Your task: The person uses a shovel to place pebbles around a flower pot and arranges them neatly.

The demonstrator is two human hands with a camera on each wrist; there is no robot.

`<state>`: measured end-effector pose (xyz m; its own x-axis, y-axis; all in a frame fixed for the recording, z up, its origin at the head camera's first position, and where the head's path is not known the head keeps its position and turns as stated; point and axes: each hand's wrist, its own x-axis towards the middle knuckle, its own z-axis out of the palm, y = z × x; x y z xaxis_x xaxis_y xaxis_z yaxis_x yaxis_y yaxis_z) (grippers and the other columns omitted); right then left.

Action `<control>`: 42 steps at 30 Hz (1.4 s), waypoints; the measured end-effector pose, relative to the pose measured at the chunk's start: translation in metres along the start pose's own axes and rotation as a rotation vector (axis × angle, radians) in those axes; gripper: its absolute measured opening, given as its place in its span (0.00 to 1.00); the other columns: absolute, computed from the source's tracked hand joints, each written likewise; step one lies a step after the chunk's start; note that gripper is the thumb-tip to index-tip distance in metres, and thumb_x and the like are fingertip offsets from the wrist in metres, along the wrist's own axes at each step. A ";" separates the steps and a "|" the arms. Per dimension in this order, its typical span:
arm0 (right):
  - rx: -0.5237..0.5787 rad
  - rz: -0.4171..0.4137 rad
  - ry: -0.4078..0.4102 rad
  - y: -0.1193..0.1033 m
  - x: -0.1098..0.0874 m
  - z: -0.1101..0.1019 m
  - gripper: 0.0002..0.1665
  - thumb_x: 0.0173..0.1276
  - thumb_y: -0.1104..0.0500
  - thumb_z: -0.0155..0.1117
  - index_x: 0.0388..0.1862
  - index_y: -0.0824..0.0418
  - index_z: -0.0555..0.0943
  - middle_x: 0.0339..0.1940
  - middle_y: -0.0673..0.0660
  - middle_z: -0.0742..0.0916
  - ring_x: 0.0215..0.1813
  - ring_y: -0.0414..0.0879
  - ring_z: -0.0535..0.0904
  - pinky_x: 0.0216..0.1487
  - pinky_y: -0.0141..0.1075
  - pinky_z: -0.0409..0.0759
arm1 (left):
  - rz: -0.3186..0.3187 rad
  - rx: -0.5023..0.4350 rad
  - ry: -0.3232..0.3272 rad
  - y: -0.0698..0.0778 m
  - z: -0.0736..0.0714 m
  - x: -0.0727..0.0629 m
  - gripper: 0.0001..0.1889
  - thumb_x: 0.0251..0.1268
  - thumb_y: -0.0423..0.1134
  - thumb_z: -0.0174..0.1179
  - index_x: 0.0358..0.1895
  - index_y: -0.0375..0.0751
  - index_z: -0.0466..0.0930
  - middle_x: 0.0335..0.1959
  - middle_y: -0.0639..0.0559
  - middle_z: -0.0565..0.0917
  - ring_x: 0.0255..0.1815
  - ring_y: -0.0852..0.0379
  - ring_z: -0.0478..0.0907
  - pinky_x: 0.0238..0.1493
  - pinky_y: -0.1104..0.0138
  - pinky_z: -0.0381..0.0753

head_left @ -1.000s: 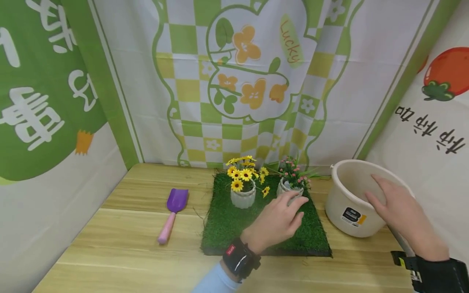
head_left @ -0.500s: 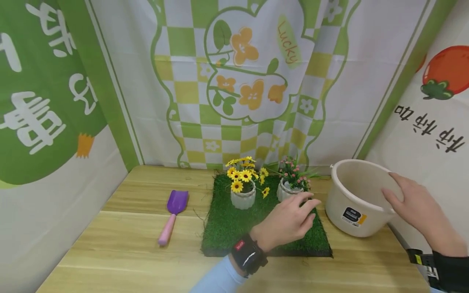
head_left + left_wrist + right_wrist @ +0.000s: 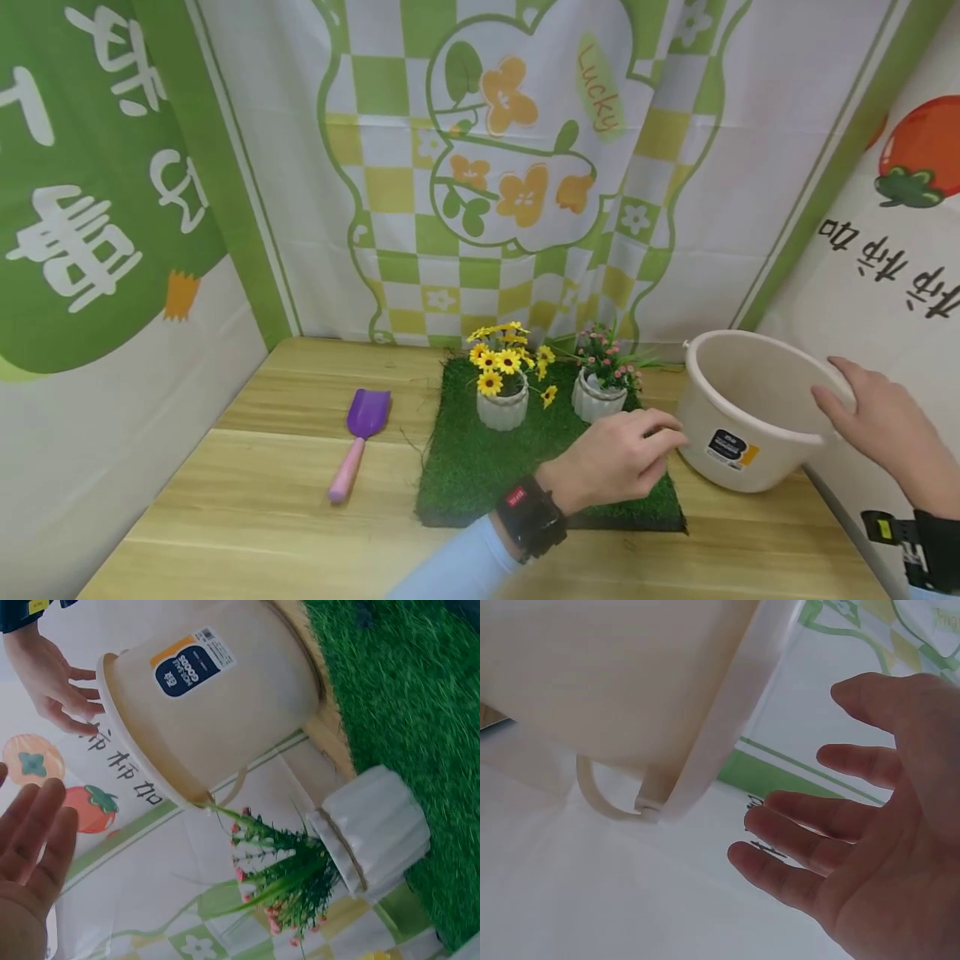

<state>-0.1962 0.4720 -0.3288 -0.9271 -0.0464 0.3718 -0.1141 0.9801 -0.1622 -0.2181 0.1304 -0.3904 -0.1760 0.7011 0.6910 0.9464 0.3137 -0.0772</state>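
A beige plastic bucket with a black and orange label stands upright at the table's right edge. My right hand is beside its right rim with fingers spread; in the right wrist view a gap shows between the fingertips and the rim. Over the grass mat's right part is my left hand, palm down, loosely bent fingers near the bucket's left wall, holding nothing. The left wrist view has the bucket with its thin handle hanging at the side.
Two white pots stand on the green artificial grass mat: yellow flowers on the left, pink flowers on the right. A purple shovel with a pink handle lies left of the mat on the wooden table. Printed cloth hangs behind.
Both hands have moved right. The right hand has gone from over the bucket's opening to beside its right rim. The left hand has left the pink-flower pot's front and neared the bucket.
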 end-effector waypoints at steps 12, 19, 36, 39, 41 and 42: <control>-0.033 0.073 -0.002 0.017 0.001 0.007 0.31 0.75 0.55 0.53 0.61 0.81 0.64 0.46 0.83 0.76 0.38 0.72 0.76 0.34 0.62 0.75 | -0.022 -0.019 0.065 0.001 0.018 0.009 0.11 0.72 0.41 0.55 0.51 0.48 0.82 0.50 0.56 0.82 0.48 0.66 0.80 0.51 0.82 0.75; -0.020 0.092 -0.001 0.029 0.007 0.016 0.34 0.76 0.53 0.50 0.63 0.83 0.62 0.50 0.86 0.73 0.46 0.79 0.72 0.43 0.69 0.70 | -0.081 -0.086 0.060 0.000 0.028 0.016 0.12 0.71 0.41 0.56 0.55 0.46 0.80 0.53 0.52 0.80 0.46 0.65 0.81 0.46 0.81 0.76; 0.014 0.104 -0.064 0.043 0.018 0.023 0.36 0.76 0.52 0.48 0.65 0.84 0.59 0.48 0.87 0.73 0.43 0.78 0.75 0.39 0.65 0.74 | -0.107 -0.032 0.024 0.002 0.050 0.032 0.15 0.73 0.46 0.54 0.57 0.47 0.77 0.56 0.52 0.78 0.54 0.62 0.77 0.56 0.77 0.74; 0.021 0.124 -0.071 0.048 0.019 0.022 0.36 0.76 0.52 0.47 0.65 0.84 0.58 0.48 0.88 0.73 0.42 0.78 0.75 0.37 0.63 0.75 | -0.073 -0.012 0.036 0.004 0.054 0.043 0.16 0.74 0.46 0.52 0.58 0.45 0.76 0.56 0.50 0.78 0.54 0.61 0.77 0.58 0.75 0.73; 0.023 0.137 -0.071 0.049 0.021 0.022 0.36 0.77 0.52 0.46 0.66 0.84 0.58 0.49 0.88 0.72 0.43 0.79 0.74 0.38 0.64 0.74 | -0.058 -0.003 0.040 0.005 0.056 0.049 0.16 0.74 0.46 0.52 0.58 0.45 0.76 0.55 0.50 0.78 0.53 0.60 0.77 0.58 0.74 0.73; 0.028 0.141 -0.073 0.050 0.022 0.022 0.37 0.77 0.52 0.46 0.66 0.84 0.57 0.50 0.89 0.72 0.43 0.79 0.74 0.39 0.65 0.74 | -0.053 0.002 0.037 0.005 0.057 0.050 0.16 0.74 0.46 0.52 0.58 0.45 0.76 0.55 0.50 0.78 0.52 0.61 0.77 0.58 0.74 0.73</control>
<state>-0.2302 0.5153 -0.3488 -0.9580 0.0768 0.2762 0.0105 0.9722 -0.2338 -0.2373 0.2040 -0.3970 -0.2155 0.6594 0.7203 0.9354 0.3512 -0.0417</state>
